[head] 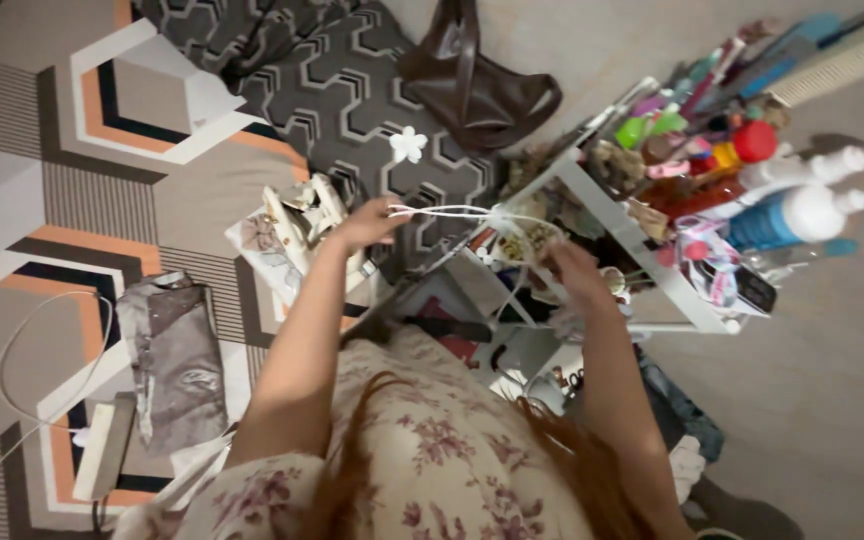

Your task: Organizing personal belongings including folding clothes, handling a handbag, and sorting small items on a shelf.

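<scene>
Seen from above, the left hand point(367, 222) is raised over the patterned bedding, its fingers point(392, 212) pressed together in a pinch on one end of a thin white cord point(447, 211). The cord runs taut from that pinch across to a small white bundle point(500, 222) above the near corner of a white wire shelf cart point(697, 318). The right hand point(577, 272) is at that same corner of the cart, just beside the bundle; it is blurred, and whether its fingers are spread or closed cannot be told, though loops of the cord pass close to it. The top shelf of the cart is crowded with bottles and tubes: a blue bottle with a white cap point(787, 215), a white spray bottle point(802, 168), a red cap point(754, 141) and green tubes point(649, 127) among them. A white flower-shaped piece point(408, 144) lies on the grey hexagon-patterned cushion point(342, 90) beyond the left hand, and a dark brown bag point(472, 85) rests beside the cushion, near the far edge of the bedding. Under the left forearm sits a pale floral box of small things point(282, 235). Near the left edge of the bedding lie a grey cloth point(177, 355) and a looping white cable point(12, 385).
</scene>
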